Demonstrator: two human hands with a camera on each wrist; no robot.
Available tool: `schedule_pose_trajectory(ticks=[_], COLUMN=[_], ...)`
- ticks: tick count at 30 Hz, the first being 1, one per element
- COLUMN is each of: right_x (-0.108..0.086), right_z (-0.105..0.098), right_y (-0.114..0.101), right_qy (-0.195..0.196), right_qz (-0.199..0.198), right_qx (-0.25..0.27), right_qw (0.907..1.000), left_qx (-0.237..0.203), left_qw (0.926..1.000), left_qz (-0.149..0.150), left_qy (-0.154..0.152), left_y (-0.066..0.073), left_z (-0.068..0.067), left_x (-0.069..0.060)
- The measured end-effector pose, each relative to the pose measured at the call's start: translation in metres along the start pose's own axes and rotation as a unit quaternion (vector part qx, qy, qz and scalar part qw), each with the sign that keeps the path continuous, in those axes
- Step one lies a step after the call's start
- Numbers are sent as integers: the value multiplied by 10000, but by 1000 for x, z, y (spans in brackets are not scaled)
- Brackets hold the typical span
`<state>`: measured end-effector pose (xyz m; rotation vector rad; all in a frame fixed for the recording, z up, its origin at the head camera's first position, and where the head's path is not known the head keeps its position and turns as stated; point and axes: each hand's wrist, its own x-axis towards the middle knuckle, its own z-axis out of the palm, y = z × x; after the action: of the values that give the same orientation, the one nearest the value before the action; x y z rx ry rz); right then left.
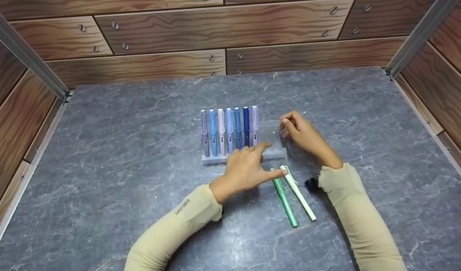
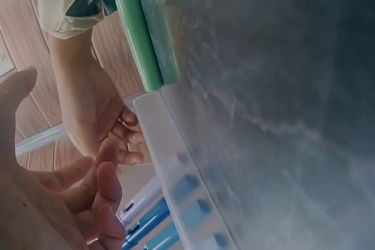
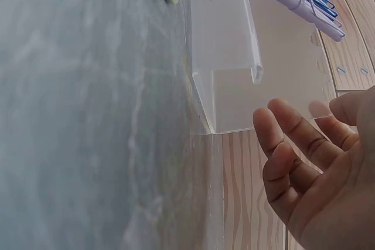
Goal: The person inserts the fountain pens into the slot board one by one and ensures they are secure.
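Note:
A clear plastic pen stand [image 1: 274, 153] holds a row of upright purple, blue, pink and lavender pens [image 1: 229, 128]; its right part is bare. My left hand [image 1: 245, 167] hovers in front of the stand with fingers spread, holding nothing. Its thumb reaches over the tops of a green pen [image 1: 285, 199] and a pale green pen [image 1: 301, 197] lying on the table; contact cannot be told. My right hand [image 1: 300, 131] is at the stand's upper right edge, thumb and forefinger pinching it. In the right wrist view, one fingertip [image 3: 319, 109] shows through the clear panel and the other fingers curl loosely.
The grey marbled table [image 1: 121, 150] surrounds the stand. Wood-patterned walls [image 1: 215, 30] with metal corner posts [image 1: 414, 37] enclose the table at the back and sides. A dark wrist strap piece [image 1: 311, 184] juts from the right sleeve beside the pale green pen.

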<state>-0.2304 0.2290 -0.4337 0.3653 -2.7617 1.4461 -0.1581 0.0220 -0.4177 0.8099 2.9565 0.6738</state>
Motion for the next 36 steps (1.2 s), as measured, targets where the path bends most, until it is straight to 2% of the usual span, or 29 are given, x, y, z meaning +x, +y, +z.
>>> schedule_pose_trajectory(ticks=[10, 18, 27, 36], right_x=[-1, 0, 1, 0], right_z=[1, 1, 2, 0], right_y=[-2, 1, 1, -1], right_qy=[-69, 3, 16, -10], right_qz=[-63, -47, -62, 16], right_qx=[-78, -39, 78, -6], right_qw=[9999, 10000, 9999, 10000], left_qx=[-30, 141, 229, 482], left_qw=[9971, 9924, 9877, 9840], left_qz=[-257, -475, -635, -614], left_qy=[-720, -1128, -1410, -1600], left_y=[5, 9, 9, 10], left_z=[6, 9, 14, 17], left_x=[2, 3, 8, 10])
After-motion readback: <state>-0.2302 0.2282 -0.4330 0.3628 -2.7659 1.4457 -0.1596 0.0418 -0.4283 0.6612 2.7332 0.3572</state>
